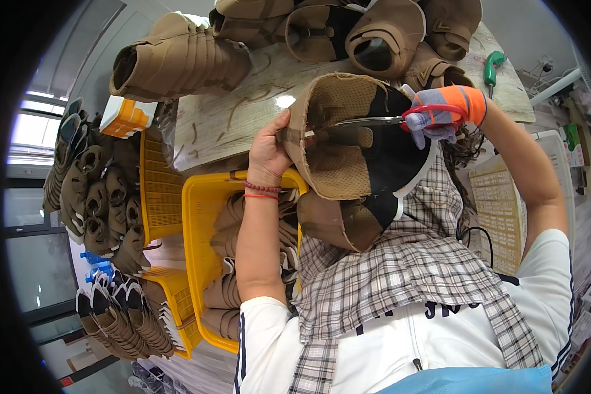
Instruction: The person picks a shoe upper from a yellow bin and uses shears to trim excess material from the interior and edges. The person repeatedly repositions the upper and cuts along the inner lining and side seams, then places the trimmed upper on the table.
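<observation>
My left hand [269, 150] grips the rim of a tan mesh shoe upper [338, 161] with a black lining, held up over my lap. My right hand [443, 111], in a grey and orange glove, is closed around red-handled scissors [400, 118]. The scissor blades reach left across the upper's opening toward my left thumb. A plaid cloth [407, 262] covers my lap beneath the upper.
A worn worktable [236, 111] in front carries more tan shoe uppers [177, 62] and a green-handled tool [492, 65]. Yellow plastic baskets [200, 223] at my left hold stacked uppers. More uppers are piled further left [105, 210]. A white crate [505, 203] stands at right.
</observation>
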`<move>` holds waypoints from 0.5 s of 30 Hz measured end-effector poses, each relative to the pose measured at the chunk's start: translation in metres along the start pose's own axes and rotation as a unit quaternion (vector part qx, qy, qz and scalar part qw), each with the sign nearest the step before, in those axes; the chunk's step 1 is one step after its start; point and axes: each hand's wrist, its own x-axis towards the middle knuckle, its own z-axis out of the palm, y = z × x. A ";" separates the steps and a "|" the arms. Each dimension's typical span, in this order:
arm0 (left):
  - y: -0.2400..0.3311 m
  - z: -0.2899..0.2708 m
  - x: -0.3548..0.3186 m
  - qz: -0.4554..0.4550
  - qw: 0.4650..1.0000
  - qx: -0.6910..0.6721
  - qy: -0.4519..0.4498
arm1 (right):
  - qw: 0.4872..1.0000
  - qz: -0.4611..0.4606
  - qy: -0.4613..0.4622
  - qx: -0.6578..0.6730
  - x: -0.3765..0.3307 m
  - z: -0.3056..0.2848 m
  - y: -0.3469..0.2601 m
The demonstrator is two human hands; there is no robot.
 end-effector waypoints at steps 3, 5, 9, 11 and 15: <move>-0.002 -0.008 -0.001 0.000 1.000 -0.014 0.000 | 0.985 0.032 0.147 -0.086 -0.010 0.029 -0.011; -0.002 0.000 -0.007 0.005 0.999 -0.007 0.040 | 0.858 0.024 0.376 -0.349 -0.009 0.056 -0.012; -0.006 -0.001 -0.005 0.005 0.998 -0.009 0.069 | 0.688 -0.066 0.533 -0.489 -0.008 0.064 -0.005; -0.008 0.000 -0.004 0.002 0.998 -0.031 0.063 | 0.646 -0.068 0.556 -0.519 0.001 0.058 -0.002; -0.013 -0.003 0.000 -0.004 0.994 -0.104 0.026 | 0.649 -0.080 0.540 -0.530 0.016 0.048 0.009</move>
